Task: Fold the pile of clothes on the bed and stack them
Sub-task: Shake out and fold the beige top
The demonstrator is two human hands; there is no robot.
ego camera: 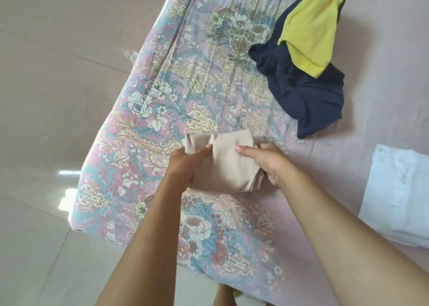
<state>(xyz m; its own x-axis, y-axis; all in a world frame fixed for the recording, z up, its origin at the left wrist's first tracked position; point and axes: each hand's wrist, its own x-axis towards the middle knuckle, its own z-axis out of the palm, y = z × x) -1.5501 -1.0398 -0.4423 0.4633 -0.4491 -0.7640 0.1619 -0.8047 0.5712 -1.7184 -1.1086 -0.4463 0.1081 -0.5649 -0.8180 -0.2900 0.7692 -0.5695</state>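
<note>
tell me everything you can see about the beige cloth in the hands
The beige cloth is a plain, smooth, thin-looking fabric with no print, already folded into a compact bundle with soft creases at its far left end. It sits low over the floral bedsheet near the bed's edge; whether it rests on it is unclear. The left hand grips its left side and the right hand its right, both thumbs on top. It lies apart from the navy and yellow clothes.
</note>
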